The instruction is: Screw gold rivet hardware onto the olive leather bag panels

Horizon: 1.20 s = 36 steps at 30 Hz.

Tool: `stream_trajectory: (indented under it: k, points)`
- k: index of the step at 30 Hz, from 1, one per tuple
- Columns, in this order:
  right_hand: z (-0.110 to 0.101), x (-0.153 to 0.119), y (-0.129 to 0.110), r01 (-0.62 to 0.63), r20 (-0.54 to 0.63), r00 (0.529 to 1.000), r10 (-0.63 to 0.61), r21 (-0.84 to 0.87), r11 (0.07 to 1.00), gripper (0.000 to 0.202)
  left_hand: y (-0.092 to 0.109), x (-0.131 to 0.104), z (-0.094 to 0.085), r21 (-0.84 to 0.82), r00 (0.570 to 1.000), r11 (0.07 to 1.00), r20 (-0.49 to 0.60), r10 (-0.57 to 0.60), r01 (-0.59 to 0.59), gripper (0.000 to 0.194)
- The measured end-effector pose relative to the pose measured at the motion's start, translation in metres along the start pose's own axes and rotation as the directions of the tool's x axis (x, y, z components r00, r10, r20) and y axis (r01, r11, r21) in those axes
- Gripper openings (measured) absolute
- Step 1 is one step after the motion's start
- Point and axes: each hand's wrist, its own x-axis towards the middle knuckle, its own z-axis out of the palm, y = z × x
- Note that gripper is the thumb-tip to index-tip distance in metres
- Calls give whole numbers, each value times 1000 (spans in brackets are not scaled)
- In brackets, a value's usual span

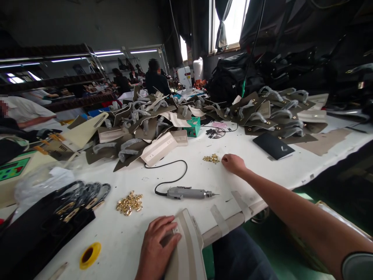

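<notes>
My left hand (159, 247) grips a beige bag panel (189, 249) at the table's front edge, fingers and thumb bent around a small fitting on it. Farther off, my right hand (233, 163) is curled at the edge of a small pile of gold metal pieces (211, 158); its fingertips are hidden, so I cannot make out what they hold. Between the hands lies a grey electric screwdriver (186, 193) with its black cord (186, 171), bit pointing right. Left of it is a heap of gold rings or clasps (129, 203).
Bag panels with wrapped handles (151, 124) pile up across the table's back. A black booklet (272, 146) and a green box (194, 127) lie before them. Yellow tape (90, 255) and black bags (52, 229) are at left. Several people sit farther back.
</notes>
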Motion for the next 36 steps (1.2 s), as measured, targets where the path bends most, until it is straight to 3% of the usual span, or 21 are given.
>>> stream_trajectory:
  k: [7, 13, 21, 27, 36]
  points:
    - [-16, -27, 11, 59, 108, 993, -57, -13, 998, 13, 1, 2, -2, 24, 999, 999, -20, 39, -39, 19]
    - [-19, -6, 1, 25, 75, 997, -29, 47, 999, 26, 0, 1, -2, 46, 998, 998, -33, 50, -49, 18]
    - [-5, 7, -15, 24, 78, 996, -30, 80, 997, 21, -21, -3, 6, 99, 981, 978, -58, 188, -182, 26]
    - [-7, -6, -1, 58, 160, 984, -78, 122, 991, 16, -8, -3, 4, 42, 997, 997, -51, 61, -59, 20]
    - [2, -5, 7, -48, 77, 996, 35, 177, 983, 16, -3, 1, 0, 6, 1000, 1000, 2, 3, -3, 23]
